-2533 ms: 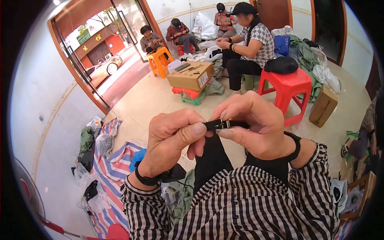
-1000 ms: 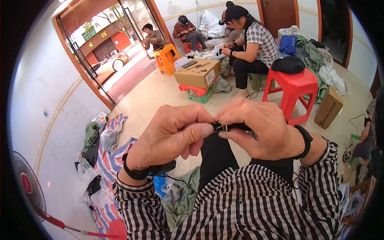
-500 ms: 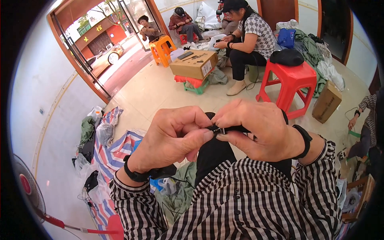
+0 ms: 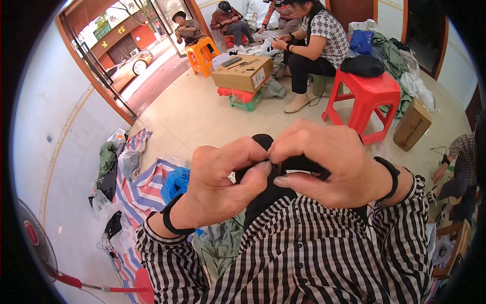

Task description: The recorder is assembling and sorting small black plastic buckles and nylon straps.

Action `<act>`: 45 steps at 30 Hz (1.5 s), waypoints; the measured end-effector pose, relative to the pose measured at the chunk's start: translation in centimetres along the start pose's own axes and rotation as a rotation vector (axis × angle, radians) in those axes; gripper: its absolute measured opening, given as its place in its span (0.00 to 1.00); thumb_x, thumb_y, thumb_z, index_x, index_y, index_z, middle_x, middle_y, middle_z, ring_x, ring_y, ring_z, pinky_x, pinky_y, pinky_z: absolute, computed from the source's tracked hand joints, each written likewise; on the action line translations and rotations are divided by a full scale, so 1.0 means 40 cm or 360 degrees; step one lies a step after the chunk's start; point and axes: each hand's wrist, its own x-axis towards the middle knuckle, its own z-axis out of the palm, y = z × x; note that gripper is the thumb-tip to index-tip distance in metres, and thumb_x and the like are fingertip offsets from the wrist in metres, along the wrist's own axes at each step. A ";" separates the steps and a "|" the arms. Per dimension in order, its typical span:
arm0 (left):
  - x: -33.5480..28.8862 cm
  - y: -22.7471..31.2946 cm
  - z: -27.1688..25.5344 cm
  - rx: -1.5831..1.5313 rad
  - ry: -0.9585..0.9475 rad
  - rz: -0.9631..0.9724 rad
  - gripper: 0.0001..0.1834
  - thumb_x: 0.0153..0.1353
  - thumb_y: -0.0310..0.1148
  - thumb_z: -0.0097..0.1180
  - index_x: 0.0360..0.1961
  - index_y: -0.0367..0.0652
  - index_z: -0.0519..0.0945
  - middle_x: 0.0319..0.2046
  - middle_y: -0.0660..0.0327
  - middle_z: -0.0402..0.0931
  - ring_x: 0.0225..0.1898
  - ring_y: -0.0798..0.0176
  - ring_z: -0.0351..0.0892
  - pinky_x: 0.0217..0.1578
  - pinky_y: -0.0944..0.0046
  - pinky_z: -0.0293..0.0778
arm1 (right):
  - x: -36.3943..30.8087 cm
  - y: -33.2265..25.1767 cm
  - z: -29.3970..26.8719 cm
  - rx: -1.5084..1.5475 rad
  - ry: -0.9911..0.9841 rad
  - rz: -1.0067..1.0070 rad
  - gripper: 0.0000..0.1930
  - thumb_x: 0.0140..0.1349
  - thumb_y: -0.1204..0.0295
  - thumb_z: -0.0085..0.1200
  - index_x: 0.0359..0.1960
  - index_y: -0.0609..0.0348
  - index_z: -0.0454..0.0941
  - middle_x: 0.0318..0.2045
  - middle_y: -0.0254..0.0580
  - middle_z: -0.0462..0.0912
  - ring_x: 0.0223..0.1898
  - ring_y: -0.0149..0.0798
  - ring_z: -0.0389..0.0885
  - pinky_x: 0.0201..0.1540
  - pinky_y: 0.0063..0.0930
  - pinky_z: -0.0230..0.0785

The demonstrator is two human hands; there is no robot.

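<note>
Both my hands are raised close together above my lap, fingertips nearly meeting. My left hand (image 4: 223, 185) is closed in a pinch, thumb against the bent index finger, on a small dark piece (image 4: 269, 160). Only a sliver of the piece shows against my black trousers, so its kind is not clear. My right hand (image 4: 324, 164) is curled from the other side. Its index fingertip is at the piece, and its thumb tip sits a little lower. Whatever lies between these right fingers is mostly hidden. A black band circles each wrist.
Ahead stands a cardboard box (image 4: 243, 73) bearing a phone and small dark parts. A red stool (image 4: 362, 99) with a black bag (image 4: 362, 66) is at right. Several people sit working beyond. Striped sheeting (image 4: 152, 185) and bags lie at left, near a fan (image 4: 35, 235).
The small piece, which showed a shiny metal part between my fingertips before, is now mostly covered. My right thumb has dropped slightly from the index finger. The view has shifted a little.
</note>
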 end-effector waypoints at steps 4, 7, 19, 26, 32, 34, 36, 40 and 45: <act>0.007 -0.008 -0.006 -0.0161 -0.0093 -0.0197 0.01 0.52 0.21 0.51 0.27 0.36 0.72 0.14 0.66 0.68 0.14 0.78 0.64 0.15 0.74 0.58 | -0.004 0.005 0.009 0.0062 0.0001 0.0033 0.17 0.41 0.80 0.58 0.35 0.60 0.69 0.28 0.43 0.72 0.29 0.46 0.75 0.27 0.35 0.68; 0.016 0.001 -0.006 -0.0628 -0.0127 -0.0569 0.02 0.55 0.22 0.50 0.27 0.36 0.71 0.14 0.67 0.69 0.14 0.78 0.65 0.14 0.75 0.59 | -0.011 0.022 0.014 -0.0197 0.0015 -0.0031 0.18 0.41 0.80 0.60 0.37 0.61 0.70 0.28 0.42 0.75 0.28 0.43 0.76 0.26 0.31 0.68; 0.005 -0.028 0.020 -0.0852 -0.0162 -0.0718 0.03 0.58 0.24 0.50 0.28 0.35 0.72 0.13 0.68 0.69 0.13 0.78 0.67 0.13 0.77 0.60 | -0.040 0.064 0.024 -0.0125 0.0013 -0.0046 0.18 0.39 0.78 0.59 0.36 0.60 0.71 0.24 0.42 0.74 0.24 0.43 0.76 0.25 0.33 0.68; -0.011 -0.048 0.025 -0.1150 -0.0267 -0.0757 0.04 0.60 0.24 0.49 0.31 0.33 0.73 0.14 0.68 0.69 0.13 0.78 0.67 0.14 0.78 0.64 | -0.054 0.079 0.036 -0.0245 0.0171 -0.0257 0.18 0.35 0.76 0.63 0.33 0.60 0.75 0.20 0.35 0.74 0.15 0.33 0.71 0.12 0.24 0.57; -0.009 -0.037 0.009 -0.1188 -0.0398 -0.0892 0.06 0.58 0.25 0.52 0.32 0.30 0.75 0.15 0.64 0.70 0.11 0.76 0.66 0.15 0.75 0.69 | -0.063 0.065 0.036 -0.0182 0.0047 -0.0167 0.16 0.37 0.76 0.60 0.31 0.59 0.72 0.19 0.36 0.70 0.19 0.37 0.72 0.17 0.29 0.62; -0.004 -0.039 -0.003 -0.1075 -0.0488 -0.0939 0.06 0.59 0.25 0.52 0.32 0.30 0.75 0.15 0.63 0.71 0.11 0.76 0.67 0.16 0.75 0.69 | -0.073 0.059 0.043 -0.0201 -0.0019 -0.0151 0.16 0.38 0.75 0.60 0.31 0.59 0.71 0.19 0.36 0.70 0.19 0.37 0.72 0.17 0.29 0.62; 0.001 -0.050 -0.012 -0.0977 -0.0724 -0.0947 0.05 0.58 0.25 0.52 0.32 0.31 0.75 0.17 0.62 0.74 0.15 0.75 0.72 0.19 0.76 0.70 | -0.078 0.057 0.046 -0.0217 -0.0087 -0.0137 0.15 0.39 0.75 0.60 0.31 0.59 0.70 0.20 0.36 0.69 0.20 0.37 0.73 0.17 0.29 0.62; 0.001 -0.054 -0.004 -0.0768 -0.0716 -0.0732 0.04 0.57 0.23 0.51 0.30 0.32 0.75 0.19 0.61 0.76 0.20 0.74 0.76 0.23 0.76 0.72 | -0.080 0.041 0.047 -0.0269 -0.0184 -0.0201 0.16 0.40 0.75 0.60 0.32 0.60 0.69 0.20 0.36 0.68 0.20 0.36 0.73 0.15 0.29 0.62; 0.028 -0.049 -0.020 -0.0718 -0.0949 -0.0960 0.03 0.58 0.23 0.51 0.29 0.32 0.75 0.18 0.61 0.76 0.18 0.74 0.74 0.20 0.76 0.70 | -0.091 0.051 0.052 -0.0290 -0.0219 -0.0197 0.16 0.39 0.75 0.60 0.32 0.61 0.69 0.20 0.35 0.67 0.20 0.35 0.72 0.14 0.29 0.60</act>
